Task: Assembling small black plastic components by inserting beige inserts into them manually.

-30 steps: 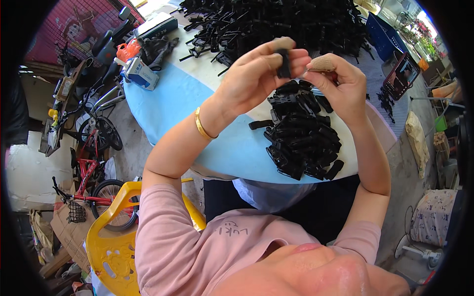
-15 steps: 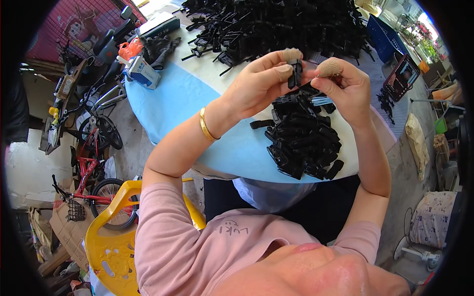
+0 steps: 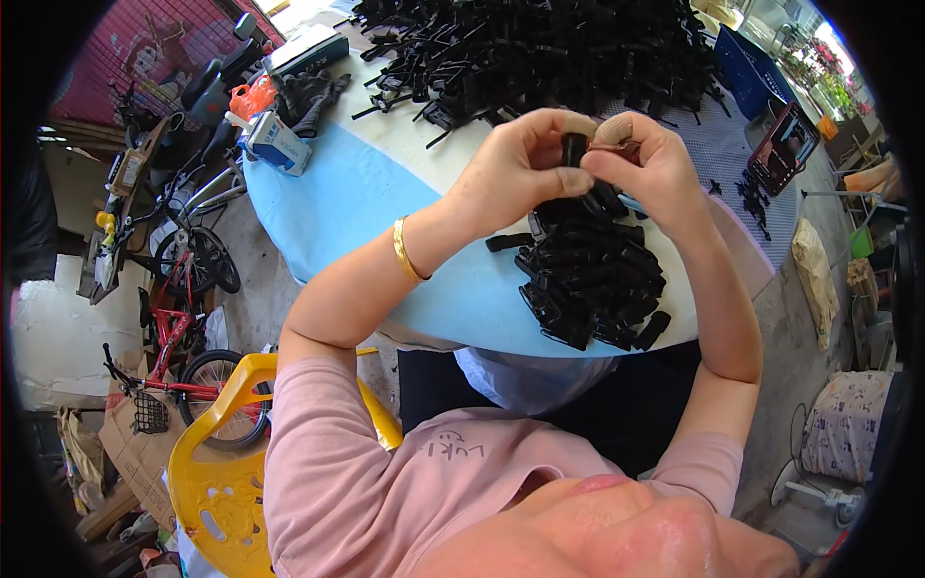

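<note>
My left hand (image 3: 520,169) and my right hand (image 3: 646,169) meet above the table, and both pinch one small black plastic part (image 3: 574,148) between their fingertips. A gold bangle (image 3: 407,252) circles my left wrist. Directly below the hands lies a heap of finished black parts (image 3: 593,275) on the table's near edge. A much larger pile of loose black plastic pieces (image 3: 549,58) covers the far side of the table.
The table (image 3: 385,202) wears a blue and white cloth. At its far left sit a small blue-white box (image 3: 275,143), black gloves (image 3: 310,94) and an orange object (image 3: 252,96). A phone (image 3: 782,146) stands at right. A yellow plastic chair (image 3: 217,472) and bicycles (image 3: 178,289) stand left.
Both hands have stayed together over the heap, shifting slightly and turning the black part between the fingertips. Nothing was picked up or put down.
</note>
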`<act>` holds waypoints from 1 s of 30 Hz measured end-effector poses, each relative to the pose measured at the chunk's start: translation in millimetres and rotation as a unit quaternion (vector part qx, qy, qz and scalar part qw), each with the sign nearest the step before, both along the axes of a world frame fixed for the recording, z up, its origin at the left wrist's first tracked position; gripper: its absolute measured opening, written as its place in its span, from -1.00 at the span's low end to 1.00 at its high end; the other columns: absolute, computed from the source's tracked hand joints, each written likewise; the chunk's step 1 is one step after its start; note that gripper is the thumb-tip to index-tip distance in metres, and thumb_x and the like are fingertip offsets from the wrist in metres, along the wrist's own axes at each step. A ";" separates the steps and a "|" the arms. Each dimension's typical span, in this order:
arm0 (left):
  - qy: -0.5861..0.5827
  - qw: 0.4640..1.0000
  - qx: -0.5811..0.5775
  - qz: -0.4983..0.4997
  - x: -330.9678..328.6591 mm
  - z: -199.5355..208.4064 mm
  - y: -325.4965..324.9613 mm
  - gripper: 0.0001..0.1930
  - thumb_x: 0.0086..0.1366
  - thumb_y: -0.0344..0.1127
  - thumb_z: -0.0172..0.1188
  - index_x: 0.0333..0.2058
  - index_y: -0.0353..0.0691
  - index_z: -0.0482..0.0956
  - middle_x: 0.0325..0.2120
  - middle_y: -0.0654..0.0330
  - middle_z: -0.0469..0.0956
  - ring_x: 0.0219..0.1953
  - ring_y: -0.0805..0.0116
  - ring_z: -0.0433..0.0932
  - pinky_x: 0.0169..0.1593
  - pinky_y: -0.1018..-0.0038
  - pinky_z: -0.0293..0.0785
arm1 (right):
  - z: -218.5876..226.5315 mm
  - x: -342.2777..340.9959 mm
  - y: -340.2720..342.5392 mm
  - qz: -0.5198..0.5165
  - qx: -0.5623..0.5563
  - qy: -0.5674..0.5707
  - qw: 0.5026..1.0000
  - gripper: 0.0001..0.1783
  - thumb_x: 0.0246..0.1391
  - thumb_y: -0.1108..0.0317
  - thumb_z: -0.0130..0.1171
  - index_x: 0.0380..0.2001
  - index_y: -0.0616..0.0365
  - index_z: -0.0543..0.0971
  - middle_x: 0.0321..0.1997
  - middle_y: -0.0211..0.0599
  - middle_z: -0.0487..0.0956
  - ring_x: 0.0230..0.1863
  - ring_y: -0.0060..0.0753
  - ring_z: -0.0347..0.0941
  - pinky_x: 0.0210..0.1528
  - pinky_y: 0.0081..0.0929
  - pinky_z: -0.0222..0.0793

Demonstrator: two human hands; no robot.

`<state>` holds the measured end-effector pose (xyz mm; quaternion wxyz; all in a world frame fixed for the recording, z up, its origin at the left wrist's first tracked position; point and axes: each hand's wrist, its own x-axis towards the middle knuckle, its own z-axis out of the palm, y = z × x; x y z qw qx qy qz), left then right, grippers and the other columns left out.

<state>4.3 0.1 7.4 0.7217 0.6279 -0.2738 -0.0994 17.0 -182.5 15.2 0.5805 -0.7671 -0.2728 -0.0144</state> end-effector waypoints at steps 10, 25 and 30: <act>-0.033 0.996 -0.048 0.070 0.2 1.4 -2.3 -0.72 0.11 -0.59 0.07 -0.17 -0.33 0.32 -0.26 0.21 0.44 -0.26 0.56 0.45 -0.18 0.63 0.46 | 6.2 -8.6 3.8 0.019 0.014 0.116 0.993 -0.76 0.12 0.36 -0.03 -0.21 0.27 0.48 -0.62 -0.49 0.39 -0.68 -0.86 0.10 -0.68 -0.88 -0.03; -0.071 0.991 -0.082 0.080 -3.6 -2.7 -3.8 -0.77 0.09 -0.62 0.09 -0.24 -0.37 0.37 -0.27 0.19 0.46 -0.26 0.55 0.46 -0.19 0.63 0.46 | 9.6 -17.5 8.1 0.012 -0.022 0.085 0.996 -0.80 0.12 0.38 -0.05 -0.28 0.26 0.50 -0.64 -0.52 0.38 -0.69 -0.87 0.09 -0.68 -0.88 -0.07; -0.145 0.984 -0.003 0.103 -4.0 -7.8 -1.5 -0.75 0.08 -0.64 0.10 -0.23 -0.34 0.36 -0.20 0.11 0.46 -0.20 0.45 0.46 -0.10 0.56 0.46 | 5.4 -18.9 7.0 0.015 0.002 0.097 0.995 -0.82 0.11 0.41 -0.04 -0.31 0.26 0.50 -0.65 -0.54 0.36 -0.69 -0.86 0.09 -0.68 -0.87 -0.08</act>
